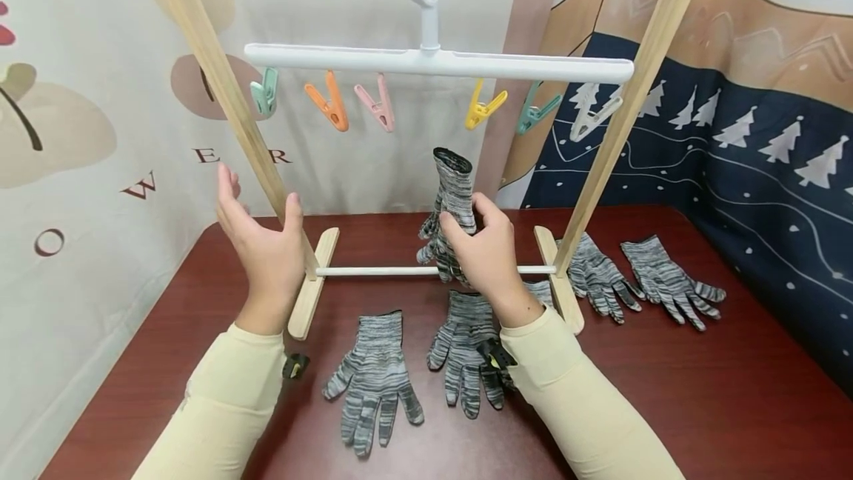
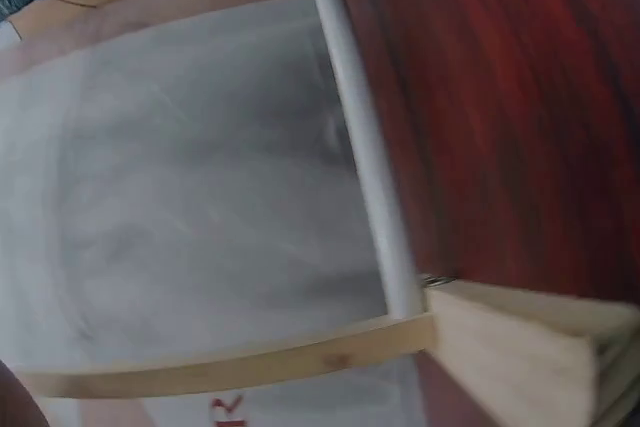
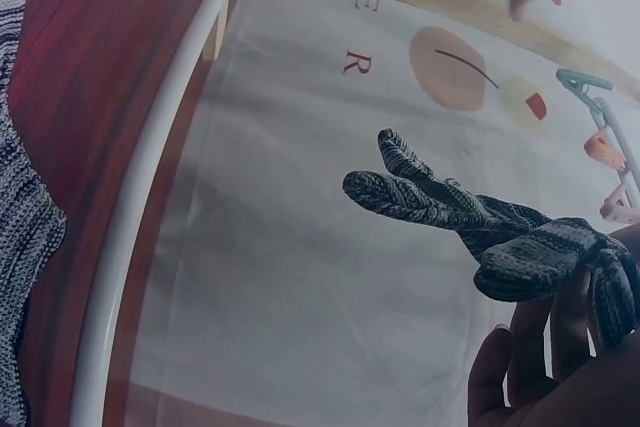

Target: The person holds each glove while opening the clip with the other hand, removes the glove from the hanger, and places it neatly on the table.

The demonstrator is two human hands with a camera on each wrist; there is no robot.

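Observation:
My right hand (image 1: 489, 250) grips a grey-and-black striped knit glove (image 1: 455, 195), its dark-edged cuff pointing up and its fingers hanging down. In the right wrist view the glove's fingers (image 3: 430, 207) stick out past my curled fingers. My left hand (image 1: 266, 250) is raised by the left post of the wooden rack, fingers spread apart and holding nothing. Above both hands a white hanger (image 1: 440, 61) carries several clothespins, among them an orange one (image 1: 329, 102), a pink one (image 1: 378, 104) and a yellow one (image 1: 484, 105), with no gloves on them.
A wooden rack (image 1: 643, 110) with a white lower rod (image 1: 373, 271) stands on the dark red table (image 1: 253, 406). One glove (image 1: 376, 384) lies in front, another (image 1: 466, 347) partly under my right wrist. More gloves (image 1: 669, 280) lie at the right.

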